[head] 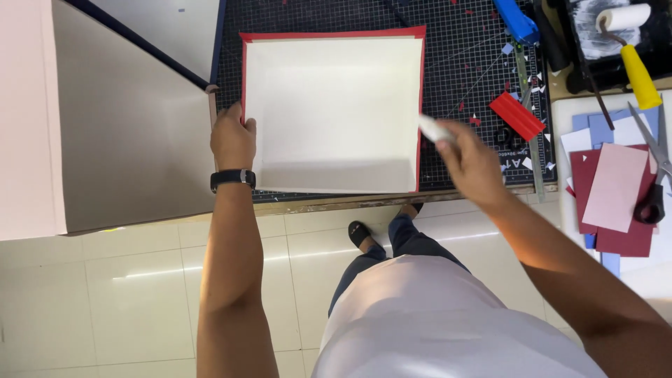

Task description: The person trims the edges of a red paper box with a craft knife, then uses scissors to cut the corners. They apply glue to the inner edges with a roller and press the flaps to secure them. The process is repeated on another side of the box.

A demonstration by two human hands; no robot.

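Holding the shallow white box (332,112) steady, your left hand (233,138) presses on its left wall, with fingers curled over the red edge; your right hand (470,157) is closed around a small white tool (435,129), blurred, whose tip meets the right wall. The box lies open side up on the black gridded cutting mat (469,70). It looks to be light paper-covered board, stiff in the base but easy to dent at the thin walls, so you should take it at the corners or with flat palms. To the right lie maroon and pink card sheets (616,192) with scissors (654,175), farther a red ribbed block (516,115), then a yellow-handled roller (633,49) in a black tray (595,42).
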